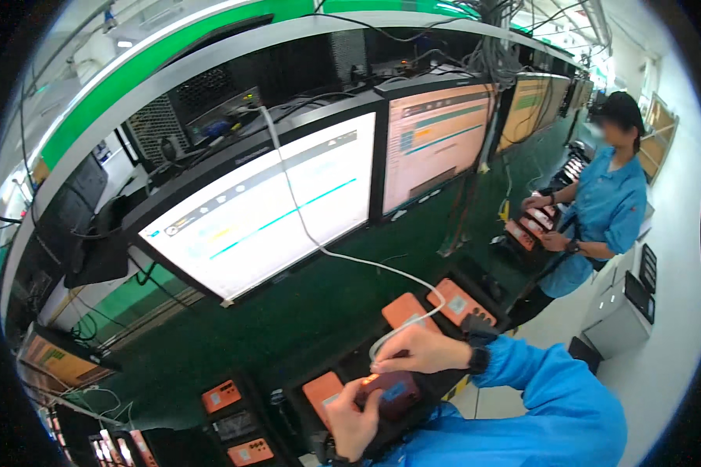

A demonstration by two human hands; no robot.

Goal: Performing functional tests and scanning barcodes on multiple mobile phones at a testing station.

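My left hand (pixel 354 420) is closed on the near left end of a dark, glossy smartphone (pixel 397 395), held above a black tray. A small orange glow shows by its fingertips. My right hand (pixel 422 350) pinches the end of a white cable (pixel 343 254) at the phone's upper edge. Whether the plug sits in the phone's port is hidden by my fingers. Beside my left hand, an orange phone (pixel 321 393) lies in the tray. Beyond my right hand lie an orange phone (pixel 405 310) and another orange phone with camera lenses (pixel 461 300).
A lit monitor (pixel 288 194) and a second monitor (pixel 436 140) stand along the green bench (pixel 288 327). The cable hangs down across the first screen. Left of me, a black tray holds orange phones (pixel 222 395). A co-worker (pixel 607 187) handles phones at the right.
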